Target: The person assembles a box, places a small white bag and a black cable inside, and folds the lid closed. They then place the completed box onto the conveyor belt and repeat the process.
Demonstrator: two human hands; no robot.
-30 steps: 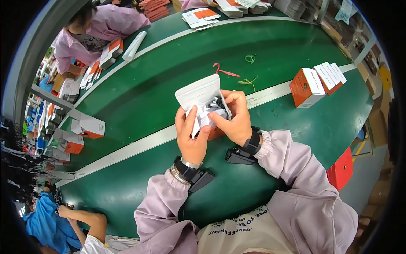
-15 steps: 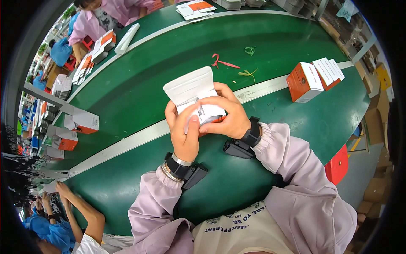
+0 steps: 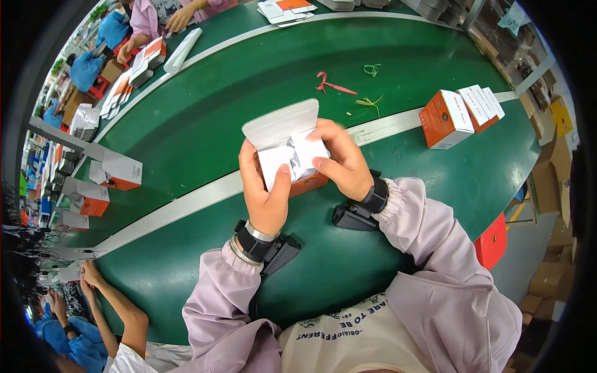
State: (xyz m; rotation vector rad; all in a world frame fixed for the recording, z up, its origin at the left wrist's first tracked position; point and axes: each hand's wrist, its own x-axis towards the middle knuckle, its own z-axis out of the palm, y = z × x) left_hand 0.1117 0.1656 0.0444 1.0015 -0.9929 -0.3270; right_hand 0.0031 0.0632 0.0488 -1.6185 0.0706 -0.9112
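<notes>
Nearest us, our left hand (image 3: pixel 266 198) grips the small orange-and-white box (image 3: pixel 292 155) from the left, thumb pressed on its white inner flap. Our right hand (image 3: pixel 344 163) clamps the box's right side, fingers curled over the top. The box sits between both hands, held up just above the green table (image 3: pixel 205 112), near its white stripe (image 3: pixel 180 205).

Progress, as we judge it: the lid (image 3: pixel 281 122) stands open and tilted back, a crinkly silvery-white packet shows inside, so contents look loaded and the flaps not yet closed. Closing looks left to do.

Further right, a closed orange box (image 3: pixel 445 110) with white boxes (image 3: pixel 482 101) touching it. Beyond, red scrap (image 3: pixel 329 82) and green ties (image 3: pixel 371 69) lie on the table. Far left, more orange-and-white boxes (image 3: pixel 121 171); at the far edge a co-worker's hand (image 3: pixel 179 17) near stacked packs.
</notes>
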